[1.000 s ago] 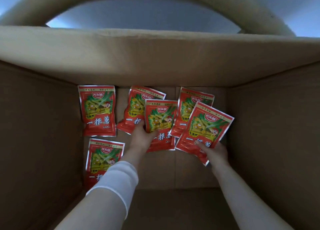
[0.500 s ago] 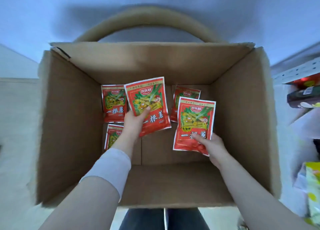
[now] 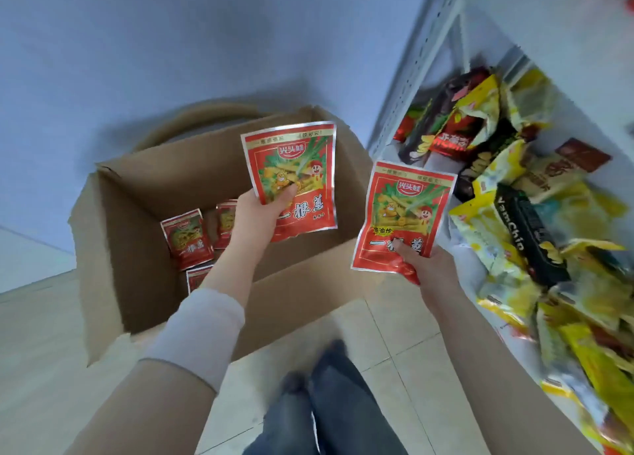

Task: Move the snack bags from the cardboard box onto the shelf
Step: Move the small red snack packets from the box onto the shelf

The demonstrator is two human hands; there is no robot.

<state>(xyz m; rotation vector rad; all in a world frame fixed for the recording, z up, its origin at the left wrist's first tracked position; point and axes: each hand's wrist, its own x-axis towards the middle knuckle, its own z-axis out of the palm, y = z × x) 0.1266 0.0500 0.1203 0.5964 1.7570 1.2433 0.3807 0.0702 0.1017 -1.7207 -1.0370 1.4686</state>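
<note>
Hands each hold one red snack bag, face up toward the camera. Left hand (image 3: 255,214) grips the left bag (image 3: 291,166) at its lower left corner, thumb pressed across the front and the other fingers hidden behind; this bag is held above the open box (image 3: 120,266), over its right half. Right hand (image 3: 429,266) pinches the right bag (image 3: 404,211) at its lower edge, thumb on the front print, remaining fingers curled underneath; this bag is outside the box, past its right wall, between the box and the shelf (image 3: 417,63), and touches neither. The two held bags are near each other but apart, the left one higher in the view. Three further bags (image 3: 187,238) lie flat on the box bottom, to the left of the left wrist and partly hidden by it. Mixed yellow, black and red packets (image 3: 514,221) crowd the shelf to the right of the right hand. The box stands on a pale tiled floor (image 3: 394,334), against a blue-grey wall.
</note>
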